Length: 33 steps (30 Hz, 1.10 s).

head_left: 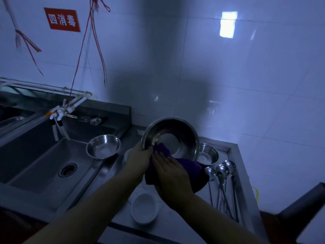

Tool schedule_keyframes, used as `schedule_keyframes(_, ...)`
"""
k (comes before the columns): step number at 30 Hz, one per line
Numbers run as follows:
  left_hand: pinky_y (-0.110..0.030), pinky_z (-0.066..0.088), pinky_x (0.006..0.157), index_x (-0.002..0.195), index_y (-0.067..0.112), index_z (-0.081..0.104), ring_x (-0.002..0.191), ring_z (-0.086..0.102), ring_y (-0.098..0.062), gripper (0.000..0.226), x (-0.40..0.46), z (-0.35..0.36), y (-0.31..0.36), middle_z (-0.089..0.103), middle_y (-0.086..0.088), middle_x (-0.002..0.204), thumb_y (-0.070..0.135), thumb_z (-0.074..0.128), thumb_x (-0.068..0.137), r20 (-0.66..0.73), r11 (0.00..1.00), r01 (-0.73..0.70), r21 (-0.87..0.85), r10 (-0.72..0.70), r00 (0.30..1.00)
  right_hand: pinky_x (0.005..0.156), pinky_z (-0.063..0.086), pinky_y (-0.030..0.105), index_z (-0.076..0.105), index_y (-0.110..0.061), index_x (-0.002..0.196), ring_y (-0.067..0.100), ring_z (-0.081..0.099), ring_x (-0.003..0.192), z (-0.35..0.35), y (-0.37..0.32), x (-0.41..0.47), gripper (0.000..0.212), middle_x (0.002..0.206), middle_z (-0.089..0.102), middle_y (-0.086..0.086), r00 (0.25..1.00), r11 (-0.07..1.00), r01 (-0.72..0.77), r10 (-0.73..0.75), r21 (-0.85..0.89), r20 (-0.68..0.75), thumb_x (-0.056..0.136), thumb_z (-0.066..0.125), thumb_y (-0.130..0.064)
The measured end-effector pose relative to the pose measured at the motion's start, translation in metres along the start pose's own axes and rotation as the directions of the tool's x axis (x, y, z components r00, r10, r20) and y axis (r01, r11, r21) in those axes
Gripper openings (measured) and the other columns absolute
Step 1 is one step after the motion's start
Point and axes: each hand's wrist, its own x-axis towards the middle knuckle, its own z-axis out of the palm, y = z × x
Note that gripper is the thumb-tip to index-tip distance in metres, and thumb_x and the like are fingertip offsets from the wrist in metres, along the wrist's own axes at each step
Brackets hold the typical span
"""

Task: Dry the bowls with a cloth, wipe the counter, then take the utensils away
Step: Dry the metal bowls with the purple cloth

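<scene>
Sitting nearest on the steel counter [175,228] is a white bowl [144,210], with three ladles [223,184] lying to its right. Above it, the right hand [173,175] presses a purple cloth [186,170] into the tilted large steel bowl [170,138], whose rim the left hand [139,158] grips. Farther back, one small steel bowl [103,146] rests at the sink [44,161] edge and another [207,153] behind the large one.

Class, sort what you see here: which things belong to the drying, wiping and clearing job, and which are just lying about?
Job: big bowl, purple cloth, left hand, right hand, bowl by the sink, small bowl, white bowl, ladles, counter.
Lying about: sink, tap, red sign.
</scene>
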Motion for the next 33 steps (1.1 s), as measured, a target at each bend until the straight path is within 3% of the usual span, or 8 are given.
schedule_keyframes(4, -0.033, 0.056, 0.058, 0.093, 0.013, 0.062, 0.075, 0.066, -0.027, 0.011, -0.009, -0.009, 0.013, 0.068, -0.013, 0.086, 0.01, 0.052, 0.09, 0.099, 0.971, -0.131, 0.199, 0.113, 0.989, 0.091, 0.05, 0.032, 0.059, -0.012, 0.125, 0.018, 0.062, 0.111, -0.01, 0.035, -0.015, 0.052, 0.124, 0.063, 0.007, 0.963, 0.956, 0.271, -0.269, -0.112, 0.036, 0.077, 0.072, -0.027)
schedule_keyframes(8, -0.044, 0.058, 0.071, 0.092, 0.002, 0.064, 0.079, 0.067, -0.034, 0.015, -0.009, -0.022, 0.036, 0.069, -0.02, 0.085, -0.001, 0.054, 0.082, 0.238, 0.879, -0.208, 0.429, 0.112, 0.965, 0.085, 0.053, 0.032, 0.068, -0.012, 0.115, 0.019, 0.066, 0.104, -0.035, 0.079, -0.015, 0.031, 0.117, 0.068, 0.006, 0.842, 0.814, 0.537, -0.534, -0.222, 0.077, 0.087, 0.055, -0.015)
schedule_keyframes(10, -0.039, 0.058, 0.056, 0.088, 0.003, 0.065, 0.066, 0.068, -0.032, 0.014, -0.007, -0.024, 0.048, 0.068, -0.021, 0.078, -0.002, 0.054, 0.08, 0.251, 0.876, -0.209, 0.436, 0.104, 0.962, 0.081, 0.054, 0.031, 0.072, -0.012, 0.105, 0.019, 0.068, 0.098, -0.046, 0.091, -0.007, 0.029, 0.11, 0.07, 0.006, 0.799, 0.769, 0.587, -0.601, -0.254, 0.026, 0.093, 0.046, -0.012)
schedule_keyframes(13, -0.021, 0.048, 0.041, 0.081, 0.01, 0.065, 0.05, 0.062, -0.016, 0.01, -0.01, -0.019, 0.054, 0.065, -0.012, 0.07, 0.002, 0.058, 0.082, 0.132, 0.919, -0.236, 0.315, 0.203, 0.97, 0.074, 0.055, 0.032, 0.075, -0.012, 0.094, 0.019, 0.07, 0.089, -0.052, 0.088, 0.005, 0.022, 0.1, 0.073, 0.006, 0.811, 0.801, 0.525, -0.573, -0.289, -0.116, 0.09, 0.054, -0.014)
schedule_keyframes(19, -0.04, 0.056, 0.065, 0.096, 0.016, 0.057, 0.078, 0.064, -0.028, 0.021, -0.031, 0.015, 0.015, 0.065, -0.014, 0.088, -0.002, 0.054, 0.084, 0.041, 0.991, -0.131, 0.016, 0.131, 0.991, 0.072, 0.056, 0.031, 0.074, -0.009, 0.096, 0.02, 0.07, 0.089, -0.025, 0.051, 0.004, 0.021, 0.099, 0.073, 0.009, 0.891, 0.925, 0.284, -0.352, -0.253, -0.286, 0.086, 0.061, -0.021)
schedule_keyframes(23, -0.031, 0.052, 0.048, 0.089, 0.01, 0.061, 0.054, 0.063, -0.024, 0.025, -0.027, 0.001, 0.014, 0.066, -0.012, 0.067, -0.009, 0.051, 0.076, 0.087, 0.976, -0.162, 0.147, 0.151, 0.985, 0.079, 0.055, 0.031, 0.072, -0.009, 0.103, 0.019, 0.068, 0.098, -0.021, 0.055, -0.013, 0.024, 0.108, 0.071, 0.008, 0.871, 0.882, 0.386, -0.445, -0.269, -0.208, 0.093, 0.053, -0.02)
schedule_keyframes(28, -0.04, 0.056, 0.066, 0.086, 0.004, 0.066, 0.074, 0.068, -0.03, 0.019, -0.011, -0.024, 0.053, 0.07, -0.018, 0.081, 0.001, 0.06, 0.068, 0.327, 0.797, -0.309, 0.519, 0.149, 0.933, 0.081, 0.054, 0.032, 0.074, -0.012, 0.098, 0.019, 0.067, 0.1, -0.046, 0.078, -0.011, 0.023, 0.108, 0.071, 0.006, 0.766, 0.746, 0.595, -0.639, -0.299, -0.07, 0.091, 0.052, -0.012)
schedule_keyframes(33, -0.027, 0.053, 0.049, 0.084, 0.008, 0.063, 0.06, 0.064, -0.023, 0.011, -0.016, -0.012, 0.052, 0.066, -0.016, 0.076, 0.0, 0.06, 0.078, 0.127, 0.891, -0.292, 0.347, 0.264, 0.956, 0.077, 0.055, 0.031, 0.075, -0.013, 0.093, 0.019, 0.07, 0.092, -0.058, 0.08, 0.002, 0.017, 0.102, 0.073, 0.006, 0.816, 0.814, 0.469, -0.548, -0.341, -0.184, 0.087, 0.06, -0.017)
